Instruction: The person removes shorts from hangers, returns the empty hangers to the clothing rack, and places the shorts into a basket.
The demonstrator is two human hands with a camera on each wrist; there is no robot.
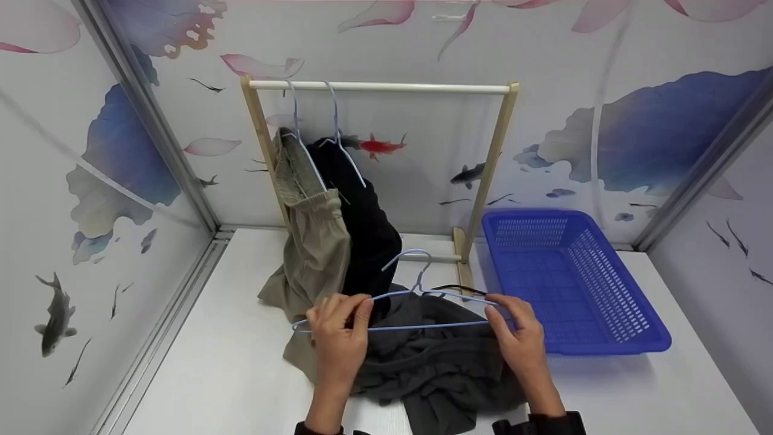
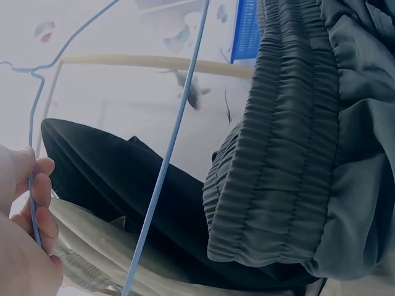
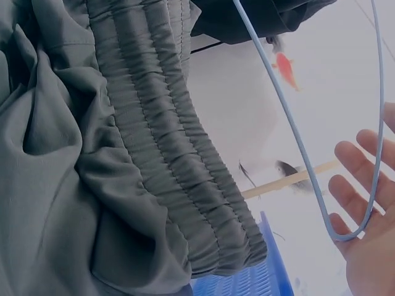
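Note:
A light blue wire clothes hanger (image 1: 423, 327) is held level in front of the rack, its hook upward. My left hand (image 1: 339, 332) grips its left side; in the left wrist view the fingers (image 2: 42, 191) curl round the upper wire. On the other side, my right hand (image 1: 518, 332) holds the hanger's right end between thumb and fingers. Its other fingers (image 3: 355, 163) are loosely spread behind the wire in the right wrist view. Below the hanger, dark grey trousers (image 1: 435, 362) lie crumpled on the table, their gathered elastic waistband (image 2: 278, 135) toward the rack.
A rack (image 1: 386, 87) with a white bar and wooden legs stands at the back. Khaki trousers (image 1: 317, 241) and a black garment (image 1: 368, 229) hang on its left part from blue hangers. To the right is a blue plastic basket (image 1: 610, 290). Patterned panels enclose the white table (image 1: 199, 362).

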